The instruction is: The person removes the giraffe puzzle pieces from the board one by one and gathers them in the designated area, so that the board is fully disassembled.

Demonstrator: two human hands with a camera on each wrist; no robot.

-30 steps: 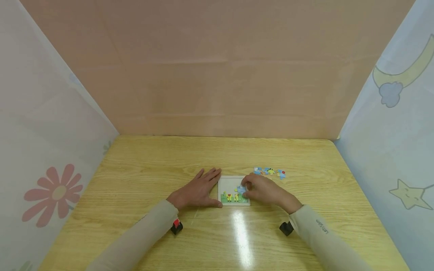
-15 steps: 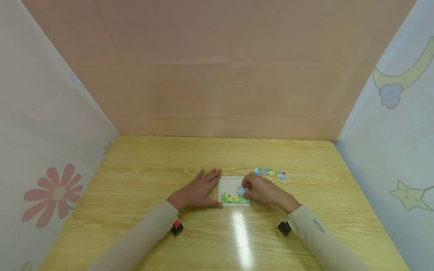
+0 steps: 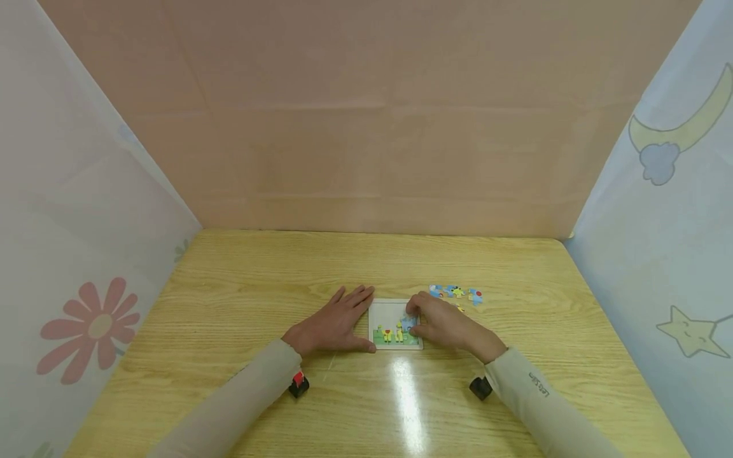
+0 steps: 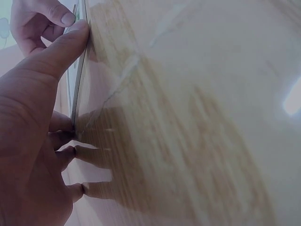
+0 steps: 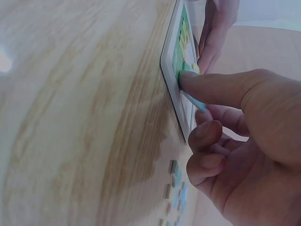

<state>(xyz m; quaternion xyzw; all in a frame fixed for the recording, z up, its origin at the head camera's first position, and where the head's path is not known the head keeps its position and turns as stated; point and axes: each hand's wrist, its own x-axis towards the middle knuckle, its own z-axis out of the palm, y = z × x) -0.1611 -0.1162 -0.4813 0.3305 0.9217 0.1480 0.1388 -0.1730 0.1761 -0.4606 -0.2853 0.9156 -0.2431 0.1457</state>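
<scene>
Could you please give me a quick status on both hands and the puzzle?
Left hand flat on table, thumb against puzzle tray. Right hand pinching blue piece over the tray. Loose pieces lie beyond the right hand; nothing blocking.

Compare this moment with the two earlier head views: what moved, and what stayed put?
Almost nothing. The right hand drew slightly nearer the person, keeping its pinch on the blue puzzle piece over the puzzle tray. The left hand stays flat against the tray's left edge; the loose puzzle pieces lie unmoved.
</scene>
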